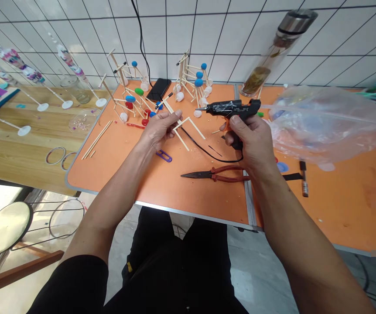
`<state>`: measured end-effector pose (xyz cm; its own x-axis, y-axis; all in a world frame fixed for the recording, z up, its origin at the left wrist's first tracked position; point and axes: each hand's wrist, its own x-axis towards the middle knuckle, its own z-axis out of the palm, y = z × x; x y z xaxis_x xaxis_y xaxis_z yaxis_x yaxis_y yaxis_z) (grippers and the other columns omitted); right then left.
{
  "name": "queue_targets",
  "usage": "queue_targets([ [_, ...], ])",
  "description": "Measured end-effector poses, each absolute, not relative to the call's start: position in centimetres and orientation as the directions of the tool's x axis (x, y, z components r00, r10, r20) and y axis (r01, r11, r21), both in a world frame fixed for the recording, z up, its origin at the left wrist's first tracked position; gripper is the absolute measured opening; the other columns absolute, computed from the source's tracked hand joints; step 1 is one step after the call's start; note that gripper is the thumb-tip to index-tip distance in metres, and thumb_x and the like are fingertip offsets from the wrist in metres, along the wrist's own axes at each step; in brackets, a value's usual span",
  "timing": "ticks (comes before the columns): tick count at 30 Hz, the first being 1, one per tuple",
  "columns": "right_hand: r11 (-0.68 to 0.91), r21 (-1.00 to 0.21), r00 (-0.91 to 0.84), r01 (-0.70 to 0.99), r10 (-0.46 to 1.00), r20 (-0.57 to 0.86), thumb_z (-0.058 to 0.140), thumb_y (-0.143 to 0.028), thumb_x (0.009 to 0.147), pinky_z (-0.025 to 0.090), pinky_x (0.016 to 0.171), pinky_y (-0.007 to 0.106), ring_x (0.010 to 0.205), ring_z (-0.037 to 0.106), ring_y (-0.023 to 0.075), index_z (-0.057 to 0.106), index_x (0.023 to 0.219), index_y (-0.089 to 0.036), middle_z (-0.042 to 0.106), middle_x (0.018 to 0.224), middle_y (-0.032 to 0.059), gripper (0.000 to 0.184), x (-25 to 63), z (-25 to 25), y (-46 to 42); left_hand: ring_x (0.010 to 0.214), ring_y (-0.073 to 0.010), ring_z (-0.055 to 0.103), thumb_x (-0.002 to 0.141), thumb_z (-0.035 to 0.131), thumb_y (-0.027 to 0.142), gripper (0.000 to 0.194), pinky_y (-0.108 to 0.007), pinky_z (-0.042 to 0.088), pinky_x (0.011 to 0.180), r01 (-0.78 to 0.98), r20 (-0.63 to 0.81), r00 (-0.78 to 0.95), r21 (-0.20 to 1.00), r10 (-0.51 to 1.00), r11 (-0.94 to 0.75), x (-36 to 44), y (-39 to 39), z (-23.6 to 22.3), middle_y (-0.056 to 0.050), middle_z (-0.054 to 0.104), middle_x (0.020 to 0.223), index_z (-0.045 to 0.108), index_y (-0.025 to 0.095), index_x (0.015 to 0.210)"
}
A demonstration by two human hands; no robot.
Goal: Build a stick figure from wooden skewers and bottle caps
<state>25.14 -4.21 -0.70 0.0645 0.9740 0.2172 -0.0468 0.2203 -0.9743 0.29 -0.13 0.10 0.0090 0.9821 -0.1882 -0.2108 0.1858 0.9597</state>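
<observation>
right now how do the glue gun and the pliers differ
The hot glue gun is held up in the right hand, while the needle-nose pliers lie flat on the orange table top. The glue gun is black and pistol-shaped with tape on its body; the pliers are long and slim with red handles. Both are hand tools.
</observation>
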Motion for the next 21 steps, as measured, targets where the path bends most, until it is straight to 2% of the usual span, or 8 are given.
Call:
queue_targets([
  [4,0.202,-0.979,0.047,-0.033,0.979,0.200,0.092,-0.078,0.083,0.040,0.046,0.028,0.057,0.056,0.0129,0.069,0.092,-0.028,0.077,0.088,0.0023,0.057,25.0,-0.4,-4.6,0.048,-0.0050,0.054,0.084,0.102,0.050,0.043,-0.018,0.039,0.044,-0.222,-0.202,0.028,0.954,0.979,0.203,0.3,-0.1,0.1,0.004,0.066,0.063,0.071,0.020,0.078],
  [8,0.193,-0.981,0.027,-0.026,0.981,0.192,0.089,-0.083,0.083,0.037,0.041,0.028,0.057,0.058,0.0140,0.067,0.092,-0.029,0.079,0.090,0.0034,0.059,24.8,0.1,-5.0,0.056,-0.0074,0.065,0.084,0.102,0.052,0.043,-0.017,0.046,0.050,-0.248,-0.198,0.038,0.948,0.979,0.201,0.2,0.1,0.1,0.003,0.069,0.067,0.072,0.021,0.080],
  [14,0.168,-0.985,-0.001,-0.039,0.986,0.169,0.091,-0.083,0.080,0.025,0.034,0.027,0.056,0.058,0.0146,0.069,0.091,-0.029,0.080,0.092,0.0047,0.059,24.4,1.1,-5.7,0.062,-0.0079,0.068,0.093,0.095,0.051,0.039,-0.017,0.055,0.059,-0.286,-0.171,0.080,0.940,0.982,0.187,0.3,-0.1,0.3,0.001,0.073,0.072,0.073,0.021,0.084],
  [21,0.151,-0.987,-0.028,-0.051,0.988,0.153,0.093,-0.083,0.078,0.029,0.035,0.029,0.052,0.054,0.0145,0.071,0.093,-0.029,0.070,0.073,0.0018,0.060,24.5,1.5,-6.2,0.064,-0.0083,0.069,0.095,0.094,0.044,0.035,-0.018,0.057,0.062,-0.314,-0.142,0.091,0.935,0.986,0.163,0.4,-0.5,0.6,0.002,0.070,0.071,0.073,0.020,0.083],
])
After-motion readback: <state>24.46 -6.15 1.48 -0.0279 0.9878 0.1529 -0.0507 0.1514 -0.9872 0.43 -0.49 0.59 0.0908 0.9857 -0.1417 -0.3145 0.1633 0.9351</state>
